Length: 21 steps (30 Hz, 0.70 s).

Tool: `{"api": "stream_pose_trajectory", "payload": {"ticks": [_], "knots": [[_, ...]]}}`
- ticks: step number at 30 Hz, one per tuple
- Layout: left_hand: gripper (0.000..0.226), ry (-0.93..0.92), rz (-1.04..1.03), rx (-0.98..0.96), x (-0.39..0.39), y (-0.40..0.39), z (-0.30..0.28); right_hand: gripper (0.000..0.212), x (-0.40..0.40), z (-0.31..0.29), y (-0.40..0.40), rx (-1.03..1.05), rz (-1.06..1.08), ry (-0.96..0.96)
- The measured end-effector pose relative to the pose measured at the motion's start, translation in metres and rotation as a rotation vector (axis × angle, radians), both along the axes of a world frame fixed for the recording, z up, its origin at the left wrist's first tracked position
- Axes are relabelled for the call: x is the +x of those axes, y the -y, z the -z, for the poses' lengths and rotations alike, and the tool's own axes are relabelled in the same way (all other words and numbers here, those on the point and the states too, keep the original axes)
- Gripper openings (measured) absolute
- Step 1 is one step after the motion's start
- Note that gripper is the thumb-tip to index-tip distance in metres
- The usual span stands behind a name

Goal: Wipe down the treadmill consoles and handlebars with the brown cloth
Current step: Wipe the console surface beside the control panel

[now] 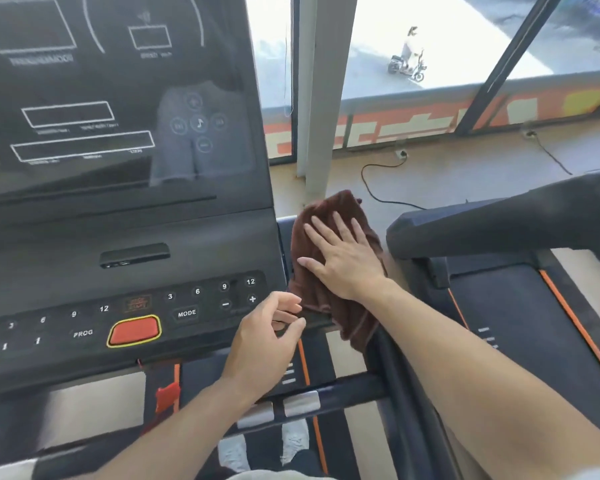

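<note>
The brown cloth [329,303] is draped over the right edge of the black treadmill console [125,237], hanging down past its lower corner. My right hand [340,254] lies flat on the cloth with fingers straight and spread, pressing it against the console's right side. My left hand [267,337] hovers at the console's lower right corner, just left of the cloth, fingers loosely curled and holding nothing. A horizontal handlebar [343,386] with silver grip sensors runs below my arms.
A second treadmill [499,223] stands close on the right, its black handlebar arm near my right forearm. The console carries number buttons and a red stop button [134,330]. Beyond are a white pillar [323,98], windows, and a cable on the floor.
</note>
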State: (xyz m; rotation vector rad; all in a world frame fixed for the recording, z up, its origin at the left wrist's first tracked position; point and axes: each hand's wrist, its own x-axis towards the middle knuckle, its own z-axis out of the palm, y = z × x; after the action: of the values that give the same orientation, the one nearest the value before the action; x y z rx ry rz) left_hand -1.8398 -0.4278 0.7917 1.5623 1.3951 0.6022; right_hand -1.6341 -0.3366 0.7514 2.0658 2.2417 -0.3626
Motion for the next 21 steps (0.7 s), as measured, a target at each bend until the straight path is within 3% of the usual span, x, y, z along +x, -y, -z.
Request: {"api": "stream_pose_trajectory", "payload": {"ticks": [7, 10, 13, 16, 21], "knots": [[0.024, 0.001, -0.093, 0.044, -0.019, -0.005, -0.006, 0.073, -0.013, -0.001, -0.053, 0.047, 0.174, -0.067], [0.022, 0.003, -0.088, 0.046, -0.02, -0.008, -0.007, 0.067, 0.008, -0.002, -0.045, 0.066, 0.384, -0.162], [0.023, 0.0, -0.076, 0.046, -0.016, -0.005, -0.001, 0.063, 0.033, -0.008, -0.022, -0.027, 0.661, -0.453], [0.024, 0.003, -0.031, 0.034, -0.009, 0.003, 0.003, 0.054, 0.041, -0.021, 0.014, -0.037, 0.763, -0.752], [0.022, 0.031, 0.046, 0.006, 0.001, 0.011, 0.008, 0.056, 0.036, -0.014, 0.1, -0.069, 0.862, -0.736]]}}
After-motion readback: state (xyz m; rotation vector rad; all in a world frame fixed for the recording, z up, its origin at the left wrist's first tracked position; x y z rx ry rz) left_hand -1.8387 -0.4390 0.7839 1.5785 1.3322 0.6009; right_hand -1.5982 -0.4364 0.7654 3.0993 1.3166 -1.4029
